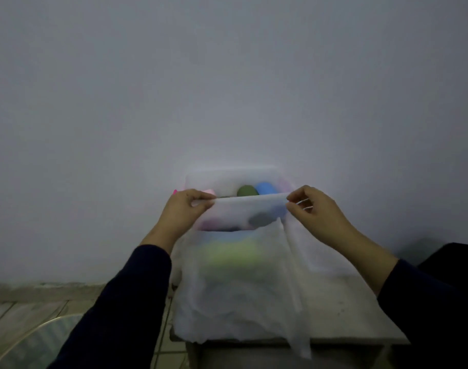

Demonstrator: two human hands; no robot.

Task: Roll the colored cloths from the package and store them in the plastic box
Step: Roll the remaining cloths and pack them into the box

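I hold a thin white cloth (248,278) stretched out in front of me by its top edge. My left hand (184,209) pinches the left corner and my right hand (315,209) pinches the right corner. Behind it stands the clear plastic box (232,174) against the wall. Rolled cloths stand inside: a dark green roll (246,190), a blue roll (266,188) and a pink roll (210,192). Through the sheer cloth show blurred green and blue shapes (232,251), too hazy to tell what they are.
A small table (347,339) lies under the hanging cloth, its front edge at the bottom. A grey wall (227,89) fills the background. A round glass tabletop (35,342) sits at lower left over a tiled floor. A dark object (451,257) stands at right.
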